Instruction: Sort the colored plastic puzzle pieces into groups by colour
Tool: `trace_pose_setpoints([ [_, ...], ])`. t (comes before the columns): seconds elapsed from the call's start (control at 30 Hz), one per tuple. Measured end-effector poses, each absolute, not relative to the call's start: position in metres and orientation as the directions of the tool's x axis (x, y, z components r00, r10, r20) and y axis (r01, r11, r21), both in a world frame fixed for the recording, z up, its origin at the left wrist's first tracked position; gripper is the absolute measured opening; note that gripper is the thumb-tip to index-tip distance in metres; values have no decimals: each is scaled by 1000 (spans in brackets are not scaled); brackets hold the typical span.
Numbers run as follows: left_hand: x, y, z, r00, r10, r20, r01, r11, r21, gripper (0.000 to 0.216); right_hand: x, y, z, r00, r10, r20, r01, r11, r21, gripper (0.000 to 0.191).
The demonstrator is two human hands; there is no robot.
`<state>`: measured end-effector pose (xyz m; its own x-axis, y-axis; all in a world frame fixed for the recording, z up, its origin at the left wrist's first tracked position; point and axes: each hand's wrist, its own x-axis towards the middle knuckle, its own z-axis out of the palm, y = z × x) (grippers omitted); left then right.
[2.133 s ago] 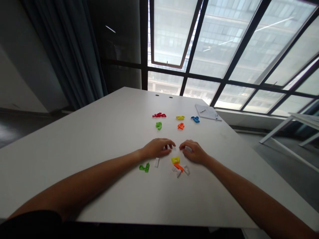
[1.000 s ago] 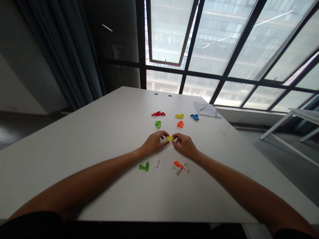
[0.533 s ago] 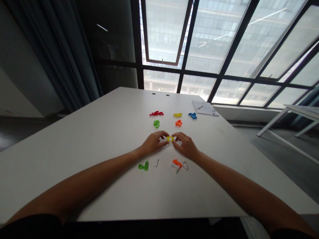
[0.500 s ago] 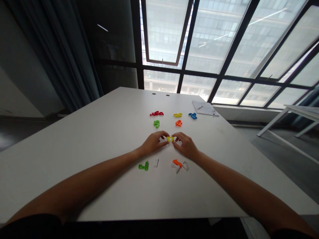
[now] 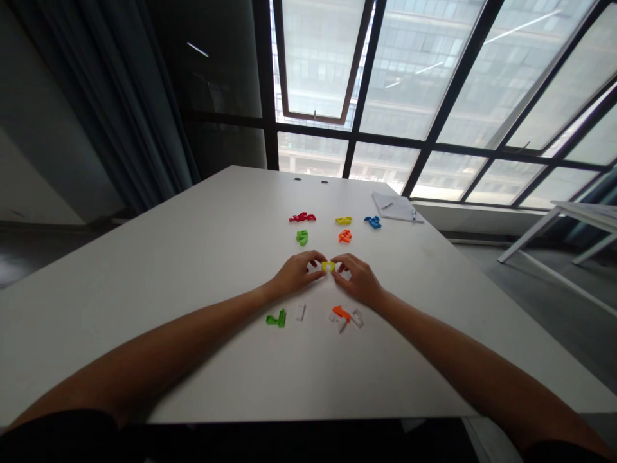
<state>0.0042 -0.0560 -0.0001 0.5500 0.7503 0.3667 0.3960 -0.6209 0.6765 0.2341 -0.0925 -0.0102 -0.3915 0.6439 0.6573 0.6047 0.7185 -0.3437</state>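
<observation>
Between my two hands is a small yellow plastic piece (image 5: pixel 328 264) with a notch or opening in its middle. My left hand (image 5: pixel 297 272) pinches its left end with thumb and fingers. On the other end, my right hand (image 5: pixel 357 276) has the same kind of pinch. Nearer to me lie a green plastic piece (image 5: pixel 276 319) and a white piece (image 5: pixel 301 313) to the left. An orange piece (image 5: pixel 341 313) lies to the right, with several white and clear pieces around it, one a clear piece (image 5: pixel 357 317).
Beyond my hands, on the white table (image 5: pixel 193 257), sit small piles: red pieces (image 5: pixel 303 218), yellow pieces (image 5: pixel 344 220), blue pieces (image 5: pixel 373 222), light green pieces (image 5: pixel 302 238) and orange pieces (image 5: pixel 345 236). Papers (image 5: pixel 396 207) with pens lie at the far right edge.
Both hands keep their pinch on the yellow piece, which looks slightly tilted compared with before. The whole view has shifted a little; the loose pieces stay in place on the table.
</observation>
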Motion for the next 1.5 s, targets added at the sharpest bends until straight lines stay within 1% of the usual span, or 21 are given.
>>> trace_pose_setpoints([
  [0.37,3,-58,2,549,745,379,384,-628,677,30,235,-92,-11,-392,638,663,612,718,-330,27],
  [0.53,4,-59,2,548,741,389,377,-633,676,32,235,-93,-11,-413,620,667,608,733,-305,21],
  [0.67,4,-57,-1,495,763,416,384,-622,683,39,243,-82,-11,-324,626,709,651,692,-313,16],
  [0.77,5,-55,-4,462,784,414,419,-604,678,31,263,-62,-13,-207,641,739,728,606,-321,16],
  [0.87,7,-55,-4,478,782,400,437,-607,663,27,292,-35,-15,-72,696,714,820,449,-355,15],
  [0.97,8,-55,-3,510,762,400,441,-631,638,26,319,-6,-17,54,787,614,899,230,-373,14],
  [1.07,9,-56,-2,522,754,399,448,-640,624,24,333,23,-16,127,864,488,942,49,-331,15],
  [1.13,9,-56,-1,526,753,395,453,-642,619,22,334,41,-15,158,896,414,955,-31,-296,18],
  [1.27,9,-56,0,545,746,382,456,-646,612,21,321,74,-15,179,929,323,966,-103,-239,26],
  [1.5,9,-53,-1,552,756,351,465,-628,624,20,304,109,-15,172,944,281,971,-114,-210,41],
])
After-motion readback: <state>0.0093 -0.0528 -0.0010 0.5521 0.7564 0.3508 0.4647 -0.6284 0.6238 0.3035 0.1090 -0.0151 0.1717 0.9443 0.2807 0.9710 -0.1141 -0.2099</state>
